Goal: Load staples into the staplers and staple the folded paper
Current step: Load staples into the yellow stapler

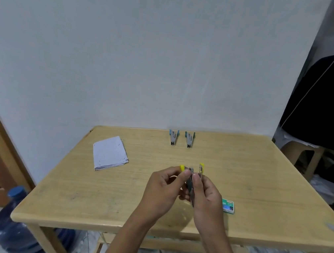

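- The left hand (163, 191) and the right hand (206, 196) meet above the middle of the table (260, 180), nearer its front edge, and share a yellow stapler (191, 178) opened into a V.
- The left fingers (184, 173) are closed on the stapler's arm just below 1 yellow tip; the right fingers (196, 177) pinch its metal channel beside the other yellow tip (whether a strip of staples sits in there is too small to tell).
- A staple box (228, 205), green and white, lies flat just right of the right hand, near the front edge.
- The folded paper (109, 153) rests in a small stack toward the back left corner, well apart from the hands.
- 2 blue staplers (181, 138) lie open side by side at the back edge, against the wall.
- A blue water jug (14, 229) stands on the floor by the front left leg.
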`<move>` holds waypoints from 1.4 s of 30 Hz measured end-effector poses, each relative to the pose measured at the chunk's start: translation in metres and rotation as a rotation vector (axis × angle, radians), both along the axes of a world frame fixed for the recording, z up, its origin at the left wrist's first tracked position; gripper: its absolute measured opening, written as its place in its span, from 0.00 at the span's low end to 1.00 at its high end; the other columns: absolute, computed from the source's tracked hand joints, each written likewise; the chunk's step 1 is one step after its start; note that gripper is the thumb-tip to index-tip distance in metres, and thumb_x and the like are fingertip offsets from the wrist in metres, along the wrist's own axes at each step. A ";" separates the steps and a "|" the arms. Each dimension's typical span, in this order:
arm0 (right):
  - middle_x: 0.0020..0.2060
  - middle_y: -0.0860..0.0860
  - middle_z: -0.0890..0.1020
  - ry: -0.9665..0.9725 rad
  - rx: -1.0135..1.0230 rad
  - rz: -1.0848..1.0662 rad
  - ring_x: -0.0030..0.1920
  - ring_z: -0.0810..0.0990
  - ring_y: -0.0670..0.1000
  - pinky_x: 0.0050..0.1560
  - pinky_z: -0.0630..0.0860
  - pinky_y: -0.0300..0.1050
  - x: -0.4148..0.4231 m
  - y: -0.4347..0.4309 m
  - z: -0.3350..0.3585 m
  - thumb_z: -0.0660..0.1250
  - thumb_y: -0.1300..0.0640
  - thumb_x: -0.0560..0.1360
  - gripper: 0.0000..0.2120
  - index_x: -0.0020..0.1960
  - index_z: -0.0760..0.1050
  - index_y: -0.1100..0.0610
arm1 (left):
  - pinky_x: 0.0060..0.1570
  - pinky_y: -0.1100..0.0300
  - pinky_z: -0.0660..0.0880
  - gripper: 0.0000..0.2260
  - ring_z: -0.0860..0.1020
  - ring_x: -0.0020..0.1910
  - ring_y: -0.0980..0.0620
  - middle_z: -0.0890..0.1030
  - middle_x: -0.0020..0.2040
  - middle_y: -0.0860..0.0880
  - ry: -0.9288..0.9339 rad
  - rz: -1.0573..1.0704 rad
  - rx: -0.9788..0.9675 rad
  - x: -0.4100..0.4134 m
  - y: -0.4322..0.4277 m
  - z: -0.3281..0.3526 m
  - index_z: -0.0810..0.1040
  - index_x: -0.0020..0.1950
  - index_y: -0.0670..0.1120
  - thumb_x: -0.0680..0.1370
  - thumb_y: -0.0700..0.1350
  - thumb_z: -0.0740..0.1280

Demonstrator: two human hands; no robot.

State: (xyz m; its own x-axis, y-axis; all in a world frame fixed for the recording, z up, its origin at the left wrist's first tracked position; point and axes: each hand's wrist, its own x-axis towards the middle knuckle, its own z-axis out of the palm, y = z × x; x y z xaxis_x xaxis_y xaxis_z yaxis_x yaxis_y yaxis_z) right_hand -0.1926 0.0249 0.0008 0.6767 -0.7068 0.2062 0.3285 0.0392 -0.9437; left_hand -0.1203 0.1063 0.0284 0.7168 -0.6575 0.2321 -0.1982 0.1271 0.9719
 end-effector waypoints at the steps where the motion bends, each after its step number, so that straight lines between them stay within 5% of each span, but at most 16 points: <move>1: 0.32 0.49 0.81 -0.005 0.016 -0.014 0.34 0.78 0.45 0.36 0.78 0.38 0.002 0.003 -0.001 0.61 0.48 0.78 0.13 0.50 0.82 0.53 | 0.35 0.55 0.77 0.09 0.78 0.30 0.51 0.80 0.33 0.44 0.000 0.017 -0.006 -0.001 -0.001 -0.001 0.85 0.47 0.43 0.80 0.45 0.66; 6: 0.30 0.49 0.81 0.034 0.131 -0.085 0.33 0.79 0.45 0.41 0.77 0.43 0.007 0.006 -0.006 0.59 0.49 0.81 0.14 0.47 0.79 0.57 | 0.35 0.58 0.77 0.11 0.77 0.30 0.51 0.80 0.32 0.44 0.045 0.080 -0.080 -0.005 0.000 -0.006 0.82 0.43 0.37 0.80 0.43 0.66; 10: 0.40 0.53 0.86 0.041 0.054 0.099 0.41 0.84 0.48 0.43 0.80 0.41 0.003 -0.001 -0.001 0.64 0.45 0.74 0.19 0.52 0.80 0.59 | 0.40 0.52 0.81 0.11 0.81 0.36 0.48 0.83 0.38 0.39 0.032 0.017 -0.027 0.004 0.006 -0.004 0.85 0.47 0.41 0.80 0.46 0.67; 17: 0.30 0.52 0.80 0.041 -0.068 0.120 0.32 0.77 0.49 0.42 0.77 0.47 0.000 -0.010 0.002 0.66 0.47 0.75 0.16 0.46 0.79 0.61 | 0.44 0.54 0.80 0.12 0.79 0.36 0.48 0.82 0.37 0.44 0.111 -0.121 0.025 0.009 0.013 0.004 0.85 0.50 0.42 0.80 0.49 0.67; 28: 0.32 0.50 0.78 -0.051 -0.068 0.127 0.33 0.75 0.48 0.37 0.75 0.40 -0.005 -0.008 0.002 0.69 0.40 0.73 0.15 0.43 0.81 0.52 | 0.41 0.57 0.78 0.13 0.79 0.35 0.49 0.81 0.38 0.43 0.176 -0.128 -0.051 0.001 0.009 0.002 0.85 0.50 0.39 0.76 0.48 0.69; 34: 0.30 0.50 0.82 -0.054 0.012 0.112 0.31 0.79 0.45 0.35 0.77 0.38 -0.005 -0.012 0.008 0.67 0.46 0.70 0.09 0.38 0.85 0.47 | 0.40 0.58 0.78 0.16 0.77 0.33 0.51 0.80 0.38 0.42 0.254 -0.176 -0.069 0.005 0.006 0.008 0.84 0.50 0.35 0.72 0.47 0.71; 38: 0.37 0.50 0.83 -0.031 -0.019 0.119 0.38 0.80 0.47 0.40 0.78 0.39 0.000 -0.009 0.006 0.71 0.31 0.66 0.20 0.43 0.84 0.47 | 0.41 0.58 0.78 0.14 0.78 0.34 0.50 0.81 0.37 0.42 0.232 -0.108 -0.075 0.005 0.004 0.003 0.85 0.50 0.37 0.73 0.47 0.71; 42: 0.32 0.46 0.79 -0.007 -0.037 0.083 0.35 0.76 0.45 0.40 0.77 0.42 0.006 -0.005 0.002 0.65 0.36 0.73 0.20 0.46 0.80 0.53 | 0.39 0.60 0.78 0.10 0.77 0.33 0.51 0.80 0.40 0.42 0.216 -0.041 -0.114 0.001 0.001 -0.001 0.84 0.50 0.37 0.77 0.43 0.69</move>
State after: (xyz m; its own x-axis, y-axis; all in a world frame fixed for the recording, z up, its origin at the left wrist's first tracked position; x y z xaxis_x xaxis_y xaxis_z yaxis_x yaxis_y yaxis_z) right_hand -0.1866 0.0195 0.0032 0.7309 -0.6403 0.2360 0.3323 0.0318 -0.9426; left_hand -0.1195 0.1073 0.0276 0.7310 -0.6656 0.1503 0.0206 0.2417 0.9701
